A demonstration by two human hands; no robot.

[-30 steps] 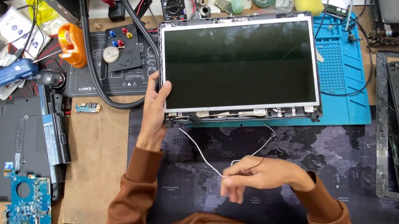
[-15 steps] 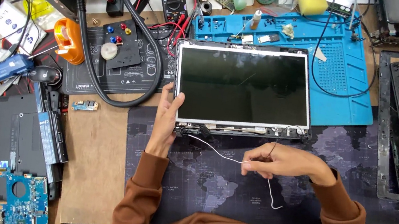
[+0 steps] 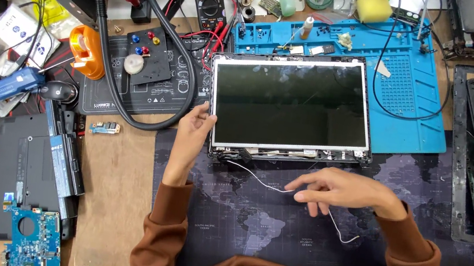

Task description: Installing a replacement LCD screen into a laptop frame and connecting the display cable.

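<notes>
Two hands: left hand (image 3: 191, 135) grips dark flat laptop screen panel's (image 3: 291, 105) left edge; right hand (image 3: 341, 189) pinches thin white cable (image 3: 267, 182) running left–right below it, frame centre.

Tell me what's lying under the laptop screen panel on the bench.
The laptop screen panel lies half on the blue silicone mat, half on the dark map-print desk mat. A thin white cable trails from its lower edge toward the right hand. Anything directly beneath is covered.
</notes>
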